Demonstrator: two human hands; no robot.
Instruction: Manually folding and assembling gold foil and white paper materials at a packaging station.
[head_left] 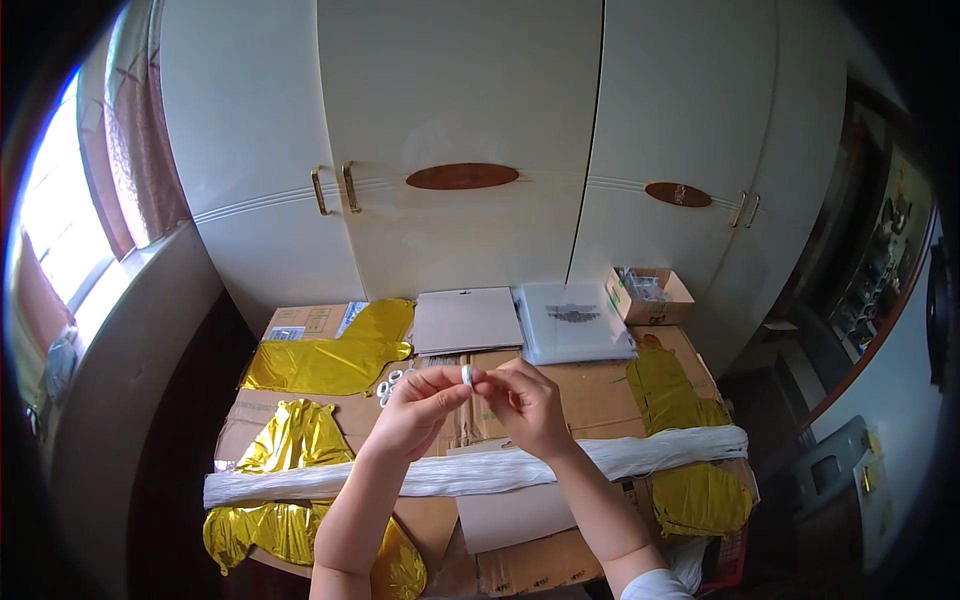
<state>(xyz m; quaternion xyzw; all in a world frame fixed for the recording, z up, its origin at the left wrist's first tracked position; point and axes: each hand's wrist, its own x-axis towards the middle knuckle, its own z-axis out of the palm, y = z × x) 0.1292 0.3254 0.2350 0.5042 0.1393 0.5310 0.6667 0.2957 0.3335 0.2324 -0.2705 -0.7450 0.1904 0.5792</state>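
Above the middle of the cardboard-covered table, my left hand (420, 408) pinches a small white ring-shaped roll (467, 375) between thumb and fingers. My right hand (528, 405) meets it there, its fingertips closed at the roll's right side; whether a loose end is between them is too small to tell. Several similar white rings (384, 390) lie on the table just left of my left hand. Beneath both forearms a long bundle of white strands (430, 477) stretches across the table.
Flat gold foil balloons (320, 366) lie on the left, with more gold foil balloons (700, 495) at the right. Along the back are grey cards (468, 320), a stack of clear plastic bags (575, 335) and a small open carton (660, 305) of packets. A white cabinet (460, 240) stands behind.
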